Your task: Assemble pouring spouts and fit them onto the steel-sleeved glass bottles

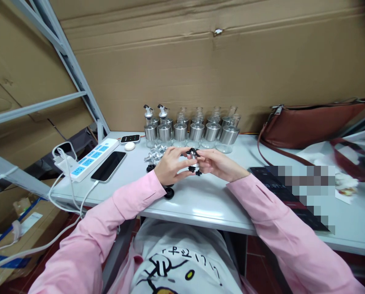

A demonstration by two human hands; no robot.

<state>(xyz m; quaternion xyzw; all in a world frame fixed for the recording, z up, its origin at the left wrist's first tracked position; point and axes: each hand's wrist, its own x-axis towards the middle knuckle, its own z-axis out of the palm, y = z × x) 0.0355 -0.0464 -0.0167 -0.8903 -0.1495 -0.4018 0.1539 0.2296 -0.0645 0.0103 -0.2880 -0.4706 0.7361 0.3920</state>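
- Right at the centre, the fingers (204, 157) of both hands close in around a small silver-and-black pourer spout (192, 155). That's the hub for my clock, 12 being straight ahead.
- Right hand (217, 163) comes in from 3 o'clock, fingertips pinched tight on the spout.
- Left hand (169, 165) comes in from 9, fingertips on the spout too, the lower ones spread a bit. Can't tell exactly which tip presses where.
- Just under the spout at 6 there's a little dark knobbly piece (198, 173); can't tell if it's attached or lying on the surface (200, 200).
- At 9 to 10, just beside the left hand, a jumble of silver spout parts (154, 154).
- Black round bits too: one (151, 168) at 9, partly behind the left hand, and another (169, 192) at 8, by the pink cuff (158, 183).
- From 10 through 1, rows of glass bottles (197, 132) with metal sleeves. The two leftmost in front have spouts in, tops leaning over.
- Further out around 9: a dark-screened phone (109, 166), then a white power strip (95, 159). A white round puck (129, 146) and a small display gadget (130, 139) sit near 10.
- At 3, a dark flat slab (270, 183), partly pixelated. Brown bag (313, 126) at 2 to 3.
- Cardboard (200, 69) covers everything behind the bottles at 12.
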